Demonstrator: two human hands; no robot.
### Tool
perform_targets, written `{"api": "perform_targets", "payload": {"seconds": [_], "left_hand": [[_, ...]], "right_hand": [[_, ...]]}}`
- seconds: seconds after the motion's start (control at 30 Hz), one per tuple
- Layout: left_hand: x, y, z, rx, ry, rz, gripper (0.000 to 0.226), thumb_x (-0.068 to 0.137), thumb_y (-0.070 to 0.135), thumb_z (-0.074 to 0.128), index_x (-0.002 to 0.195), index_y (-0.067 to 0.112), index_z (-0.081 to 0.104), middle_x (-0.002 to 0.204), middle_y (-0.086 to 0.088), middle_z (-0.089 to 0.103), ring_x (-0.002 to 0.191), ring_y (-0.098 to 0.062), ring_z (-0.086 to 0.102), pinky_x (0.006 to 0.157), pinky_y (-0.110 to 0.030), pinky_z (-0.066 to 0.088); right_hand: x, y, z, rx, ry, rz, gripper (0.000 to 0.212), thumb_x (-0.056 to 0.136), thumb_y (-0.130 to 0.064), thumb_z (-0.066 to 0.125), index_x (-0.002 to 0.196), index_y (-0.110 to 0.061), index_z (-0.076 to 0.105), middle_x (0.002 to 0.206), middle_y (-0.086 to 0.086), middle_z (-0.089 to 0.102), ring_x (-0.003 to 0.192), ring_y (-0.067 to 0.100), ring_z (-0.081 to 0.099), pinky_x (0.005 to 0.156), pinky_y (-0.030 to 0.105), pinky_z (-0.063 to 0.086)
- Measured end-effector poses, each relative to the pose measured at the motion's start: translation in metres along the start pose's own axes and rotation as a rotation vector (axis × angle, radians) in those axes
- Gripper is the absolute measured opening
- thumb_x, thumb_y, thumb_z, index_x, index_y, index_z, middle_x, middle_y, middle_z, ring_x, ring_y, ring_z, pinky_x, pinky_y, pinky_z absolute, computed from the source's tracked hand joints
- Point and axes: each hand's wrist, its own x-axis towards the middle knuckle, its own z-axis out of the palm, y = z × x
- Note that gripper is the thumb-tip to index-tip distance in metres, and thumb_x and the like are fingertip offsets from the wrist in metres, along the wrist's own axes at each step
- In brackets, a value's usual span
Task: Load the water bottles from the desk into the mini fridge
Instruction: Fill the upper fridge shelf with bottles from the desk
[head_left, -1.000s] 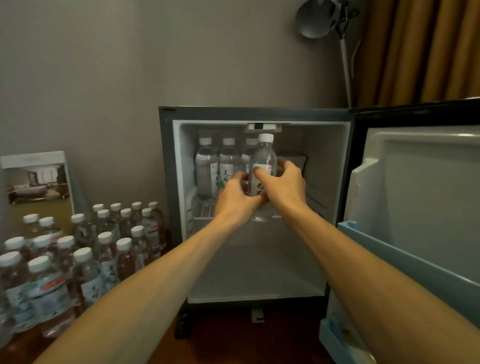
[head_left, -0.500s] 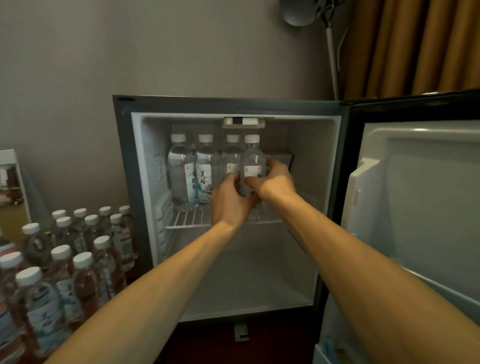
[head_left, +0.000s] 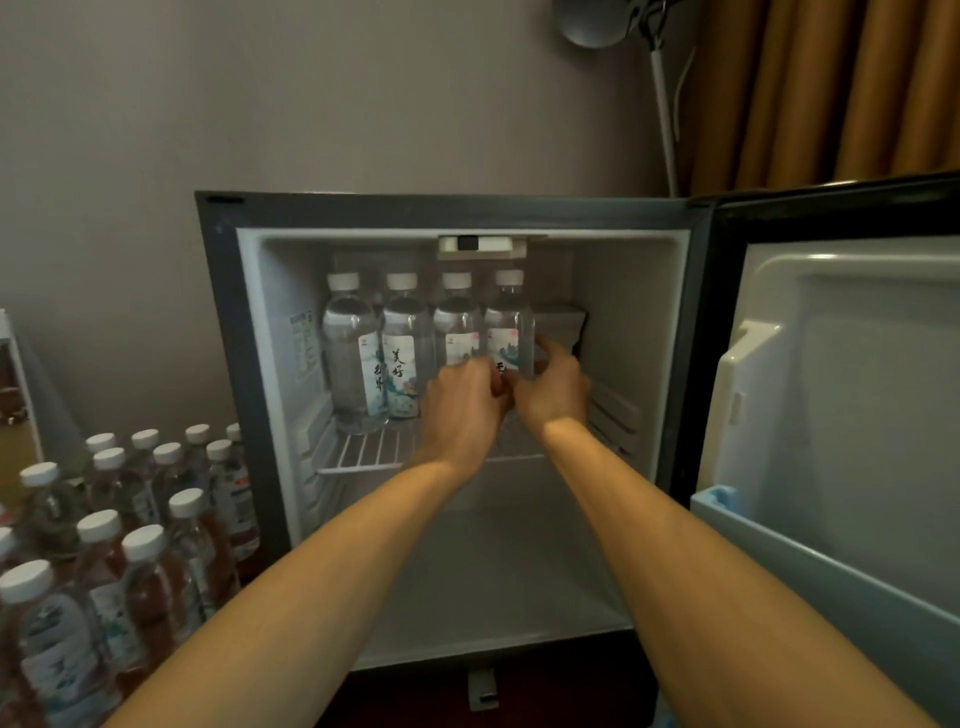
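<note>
Left hand (head_left: 462, 405) and right hand (head_left: 553, 387) both curl around the bottle (head_left: 508, 322) low down — it stands at the right end of the row (head_left: 402, 332) on the fridge shelf (head_left: 363, 452). Seat its base flat on the wires, then release slowly so nothing tips.

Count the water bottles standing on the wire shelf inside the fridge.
4, in a row on the wire shelf: leftmost bottle, second bottle, third bottle, and rightmost bottle, gripped by the left hand and right hand. More could hide behind them.
</note>
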Motion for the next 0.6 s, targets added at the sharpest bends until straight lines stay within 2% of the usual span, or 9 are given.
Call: {"api": "perform_targets", "payload": {"seconds": [0.1,0.27,0.4,0.5,0.6], "left_hand": [[0.001,-0.005,0.007,0.073,-0.051,0.041,0.020,0.095,0.019,0.063,0.077,0.014,0.058,0.076,-0.008,0.067,0.076,-0.032,0.067,0.067,-0.047,0.055],[0.002,-0.010,0.007,0.109,-0.070,0.076,0.014,0.095,0.020,0.063,0.087,0.011,0.068,0.082,-0.009,0.071,0.080,-0.032,0.068,0.069,-0.045,0.056],[0.000,-0.015,-0.001,0.048,-0.119,0.055,0.011,0.094,0.021,0.069,0.088,0.012,0.073,0.084,-0.006,0.073,0.084,-0.027,0.070,0.075,-0.043,0.058],[-0.007,-0.015,-0.018,-0.003,-0.145,0.043,0.007,0.092,0.021,0.073,0.091,0.014,0.076,0.088,-0.003,0.076,0.087,-0.020,0.071,0.081,-0.041,0.059],[-0.016,-0.015,-0.039,0.000,-0.139,-0.002,0.006,0.092,0.025,0.072,0.090,0.020,0.075,0.087,0.004,0.074,0.085,-0.015,0.070,0.082,-0.038,0.060]], "right_hand": [[0.000,0.010,0.004,0.010,-0.008,-0.012,0.047,0.090,-0.003,0.070,0.134,-0.017,0.064,0.122,0.009,0.073,0.116,0.028,0.067,0.094,0.034,0.053],[0.004,0.014,0.008,-0.023,0.002,-0.020,0.051,0.089,-0.004,0.072,0.137,-0.015,0.061,0.126,0.011,0.072,0.120,0.027,0.065,0.096,0.030,0.050],[0.002,0.011,0.006,-0.053,-0.030,0.033,0.052,0.088,-0.002,0.070,0.138,-0.009,0.058,0.129,0.015,0.069,0.122,0.030,0.064,0.097,0.033,0.051],[-0.006,0.003,0.004,-0.092,-0.054,0.090,0.053,0.092,0.003,0.061,0.143,-0.002,0.048,0.140,0.020,0.059,0.130,0.035,0.057,0.100,0.036,0.049],[-0.022,-0.005,0.002,-0.124,-0.024,0.088,0.051,0.093,-0.001,0.063,0.142,-0.004,0.048,0.140,0.019,0.058,0.129,0.036,0.057,0.101,0.041,0.052]]}}
